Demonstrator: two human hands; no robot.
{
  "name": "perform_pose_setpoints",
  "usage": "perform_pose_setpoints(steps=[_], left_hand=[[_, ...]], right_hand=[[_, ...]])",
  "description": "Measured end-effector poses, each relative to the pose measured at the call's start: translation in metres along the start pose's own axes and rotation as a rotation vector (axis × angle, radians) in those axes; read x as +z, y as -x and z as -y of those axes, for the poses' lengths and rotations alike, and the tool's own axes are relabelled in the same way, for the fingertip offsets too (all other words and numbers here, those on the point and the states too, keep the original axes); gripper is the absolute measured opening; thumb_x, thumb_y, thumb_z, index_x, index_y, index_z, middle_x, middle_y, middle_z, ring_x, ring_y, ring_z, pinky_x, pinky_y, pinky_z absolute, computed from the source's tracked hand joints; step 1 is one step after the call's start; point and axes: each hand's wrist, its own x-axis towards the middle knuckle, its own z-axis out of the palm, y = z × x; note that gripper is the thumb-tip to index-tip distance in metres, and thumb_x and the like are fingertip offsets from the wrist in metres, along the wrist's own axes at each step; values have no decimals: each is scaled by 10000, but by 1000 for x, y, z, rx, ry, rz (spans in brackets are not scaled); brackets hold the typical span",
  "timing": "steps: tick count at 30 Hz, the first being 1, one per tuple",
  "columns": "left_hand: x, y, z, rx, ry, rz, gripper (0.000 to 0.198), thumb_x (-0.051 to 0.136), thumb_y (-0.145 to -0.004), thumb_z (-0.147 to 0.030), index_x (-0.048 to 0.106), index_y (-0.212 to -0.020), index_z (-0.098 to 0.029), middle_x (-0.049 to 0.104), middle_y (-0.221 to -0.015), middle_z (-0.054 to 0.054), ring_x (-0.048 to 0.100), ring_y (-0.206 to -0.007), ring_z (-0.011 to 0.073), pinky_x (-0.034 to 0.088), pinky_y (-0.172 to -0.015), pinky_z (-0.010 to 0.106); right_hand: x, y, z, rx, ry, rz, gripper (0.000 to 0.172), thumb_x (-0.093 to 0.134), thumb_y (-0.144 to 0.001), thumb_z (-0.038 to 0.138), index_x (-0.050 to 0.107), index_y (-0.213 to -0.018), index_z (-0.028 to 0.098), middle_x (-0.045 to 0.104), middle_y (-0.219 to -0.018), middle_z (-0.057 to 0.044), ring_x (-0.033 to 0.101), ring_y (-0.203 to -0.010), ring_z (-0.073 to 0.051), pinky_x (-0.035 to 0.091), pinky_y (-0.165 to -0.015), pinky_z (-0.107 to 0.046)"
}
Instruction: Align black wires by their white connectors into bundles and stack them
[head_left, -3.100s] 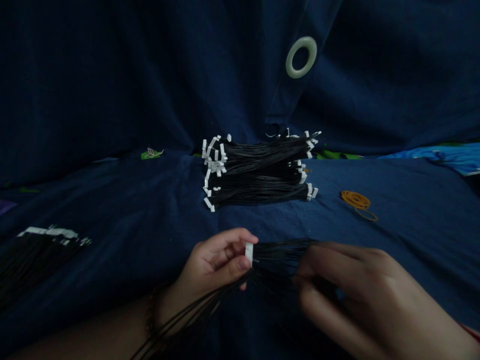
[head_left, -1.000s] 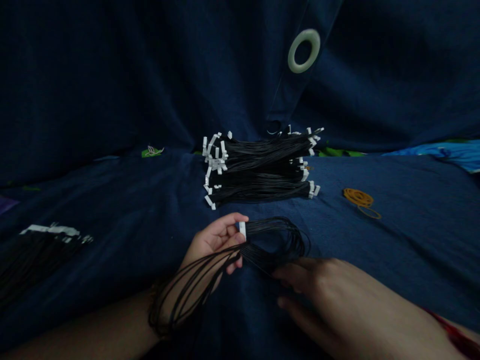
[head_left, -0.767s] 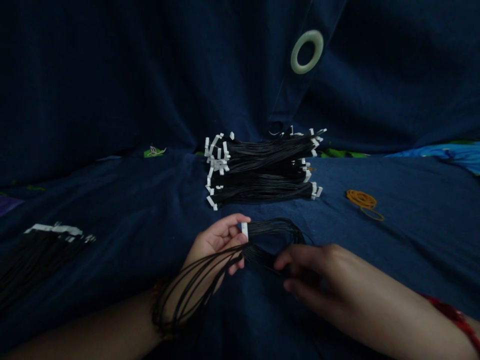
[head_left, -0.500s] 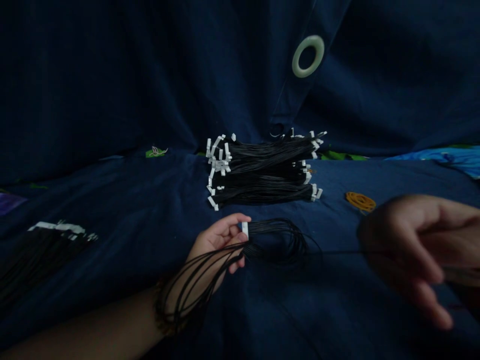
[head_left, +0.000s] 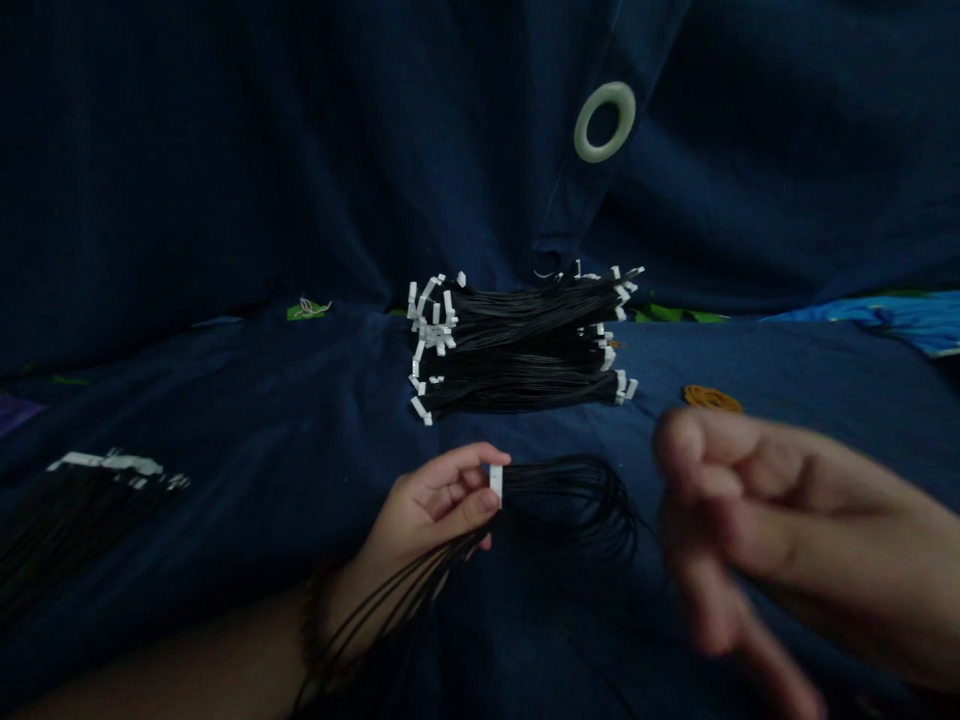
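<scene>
My left hand is closed on a looped bundle of thin black cables, its thumb and fingers pinching a white connector. Loops of the bundle spread to the right of the fingers, and other strands trail down over the wrist. To the right, my right hand is blurred, its thumb pressed toward the curled index finger while the lower fingers point down. Whatever lies in that pinch, if anything, is too small to make out. Beyond both hands lie stacked bundles of black cables with white connectors at both ends.
At the left lies another bunch of black cables with white ends. A coil of orange-brown rubber bands sits behind my right hand. Dark blue cloth covers the surface, and a curtain with a pale ring hangs at the back.
My right hand has moved left, closer to the cable bundle, and its fingers have drawn together. The strand stretched toward it earlier no longer shows taut. My left hand keeps its hold.
</scene>
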Motion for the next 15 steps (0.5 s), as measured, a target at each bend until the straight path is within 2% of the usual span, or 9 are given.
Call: perform_pose_setpoints(steps=[1, 3, 5, 7, 15], left_hand=[[0, 1, 0, 12, 7, 21, 251, 696, -676, -217, 654, -921, -181, 542, -632, -29, 536, -451, 58, 373, -345, 108], [-1, 3, 1, 25, 32, 68, 258, 698, -679, -243, 653, -928, -194, 543, -630, -31, 537, -452, 56, 377, -353, 106], [-1, 5, 0, 26, 64, 100, 253, 694, -688, -259, 649, -931, -200, 552, -629, -30, 537, -455, 53, 383, -365, 105], [0, 7, 0, 28, 85, 140, 232, 697, -689, -255, 652, -910, -200, 558, -627, -30, 538, -468, 53, 390, -378, 106], [3, 11, 0, 32, 91, 221, 203, 674, -715, -236, 649, -913, -199, 585, -652, -23, 537, -492, 56, 395, -385, 111]], right_hand=[[8, 2, -1, 15, 47, 106, 243, 396, -891, 346, 556, -777, 205, 638, -572, 41, 565, -393, -68, 398, -393, -151], [22, 3, -4, -52, 255, 140, 129, 482, -844, 243, 550, -741, 204, 640, -625, 41, 619, -534, -88, 448, -474, -161], [29, 3, -7, -172, 472, 56, 90, 502, -802, 168, 568, -760, 211, 632, -648, 39, 612, -565, -95, 448, -499, -177], [32, 2, -11, -255, 592, -9, 108, 497, -788, 136, 575, -794, 210, 624, -657, 40, 599, -550, -96, 441, -503, -192], [36, 5, -19, -434, 758, -60, 180, 432, -852, 123, 603, -828, 170, 607, -651, 11, 578, -569, -121, 425, -542, -241]])
